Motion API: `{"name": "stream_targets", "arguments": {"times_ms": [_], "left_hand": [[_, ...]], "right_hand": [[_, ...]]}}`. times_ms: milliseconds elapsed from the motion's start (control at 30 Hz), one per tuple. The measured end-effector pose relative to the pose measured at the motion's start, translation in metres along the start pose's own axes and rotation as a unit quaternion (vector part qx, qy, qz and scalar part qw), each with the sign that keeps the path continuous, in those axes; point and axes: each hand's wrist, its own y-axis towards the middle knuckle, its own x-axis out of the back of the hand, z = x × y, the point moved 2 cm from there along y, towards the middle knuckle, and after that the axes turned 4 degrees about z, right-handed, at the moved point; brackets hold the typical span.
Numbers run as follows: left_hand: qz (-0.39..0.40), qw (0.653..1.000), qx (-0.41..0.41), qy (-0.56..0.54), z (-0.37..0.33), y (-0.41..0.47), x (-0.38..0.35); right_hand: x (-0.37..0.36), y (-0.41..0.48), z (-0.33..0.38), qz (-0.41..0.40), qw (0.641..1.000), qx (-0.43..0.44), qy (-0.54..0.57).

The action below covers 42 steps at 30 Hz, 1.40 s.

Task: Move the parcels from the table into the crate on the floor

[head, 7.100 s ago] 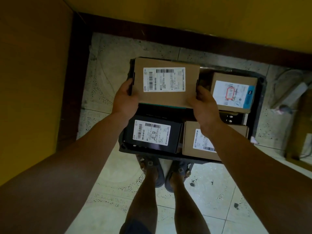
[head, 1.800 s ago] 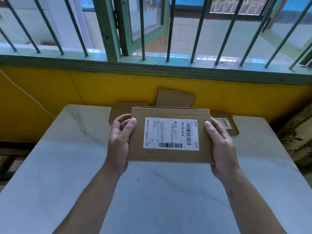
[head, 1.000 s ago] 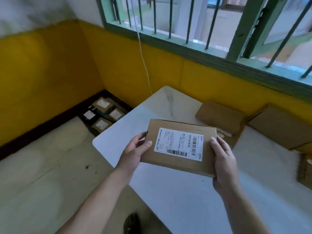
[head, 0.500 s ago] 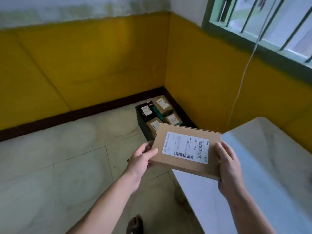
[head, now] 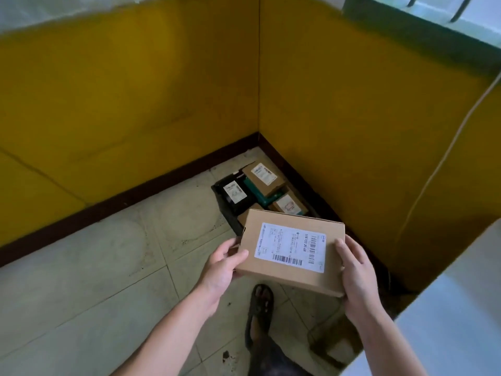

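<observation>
I hold a flat brown cardboard parcel [head: 291,249] with a white barcode label at waist height over the floor. My left hand [head: 223,263] grips its left edge, thumb on top. My right hand [head: 355,270] grips its right edge. Beyond it, in the room's corner, stands the black crate [head: 226,208] on the floor. Inside lie a black parcel [head: 234,191], a brown parcel [head: 264,177] on a teal one, and another brown parcel [head: 290,206]. The held parcel hides the crate's near end.
The white marble table [head: 455,308] fills the lower right. Yellow walls with a dark skirting board meet behind the crate. A white cable [head: 444,153] hangs down the right wall. My sandalled foot [head: 261,302] stands on the tiled floor below the parcel.
The view has swung further left, away from the table and towards the corner. The crate looks nearer and sits just beyond the parcel, which both hands still hold.
</observation>
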Motion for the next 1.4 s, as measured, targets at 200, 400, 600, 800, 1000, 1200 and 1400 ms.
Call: {"name": "stream_targets", "arguments": {"times_ms": [200, 400, 600, 800, 1000, 1200, 1400], "left_hand": [[-0.008, 0.995, 0.048, 0.091, -0.030, 0.117, 0.001], [0.018, 0.976, 0.081, 0.201, -0.047, 0.222, 0.003], [0.078, 0.933, 0.095, 0.339, -0.021, 0.329, 0.016], [0.170, 0.901, 0.134, 0.375, 0.019, 0.431, 0.027], [0.224, 0.870, 0.149, 0.414, 0.056, 0.519, 0.031], [0.233, 0.860, 0.165, 0.422, 0.072, 0.557, 0.034], [0.260, 0.853, 0.174, 0.418, 0.054, 0.550, 0.031]], "right_hand": [[-0.049, 0.101, -0.011, -0.031, 0.997, -0.065, -0.018], [-0.082, 0.161, -0.031, -0.079, 0.987, -0.138, -0.018], [-0.128, 0.215, -0.077, -0.140, 0.975, -0.174, -0.006], [-0.177, 0.279, -0.145, -0.203, 0.949, -0.240, -0.003], [-0.203, 0.332, -0.201, -0.230, 0.937, -0.263, 0.024], [-0.212, 0.353, -0.225, -0.216, 0.931, -0.290, 0.038], [-0.207, 0.336, -0.210, -0.231, 0.924, -0.300, 0.046]]}}
